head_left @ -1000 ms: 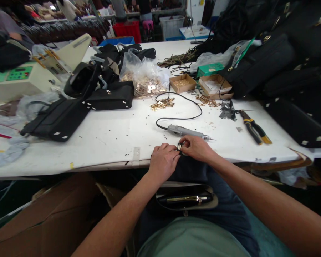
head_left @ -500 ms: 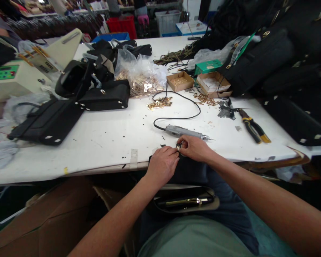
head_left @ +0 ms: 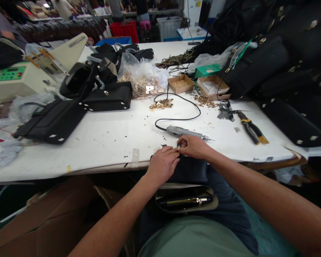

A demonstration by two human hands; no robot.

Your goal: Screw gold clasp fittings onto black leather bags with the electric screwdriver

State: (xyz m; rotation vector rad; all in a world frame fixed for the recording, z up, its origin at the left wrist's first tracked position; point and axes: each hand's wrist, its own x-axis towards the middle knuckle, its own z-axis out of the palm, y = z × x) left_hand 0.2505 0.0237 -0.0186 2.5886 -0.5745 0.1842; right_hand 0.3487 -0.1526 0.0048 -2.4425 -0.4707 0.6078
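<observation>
A black bag (head_left: 192, 171) lies on the person's lap against the table edge, its open mouth (head_left: 187, 201) with a gold bar facing me. At its far end a small gold metal fitting (head_left: 179, 147) sits on a black tab. My right hand (head_left: 194, 146) pinches this fitting between thumb and fingertips. My left hand (head_left: 163, 163) grips the bag just left of it, fingertips touching near the fitting. Beyond my right hand lies a grey electric screwdriver (head_left: 187, 132) with a black cord, bit pointing right.
Yellow-and-black pliers (head_left: 253, 128) lie to the right. Loose gold fittings (head_left: 162, 104), a clear bag of fittings (head_left: 144, 80) and small cardboard boxes (head_left: 181, 84) stand farther back. Black bags (head_left: 53, 119) and a machine (head_left: 18, 80) are left; more black bags (head_left: 291, 110) crowd the right.
The view has shifted slightly, so the table's things appear a little farther right and lower on the left side. Both hands keep nearly the same place and hold.
</observation>
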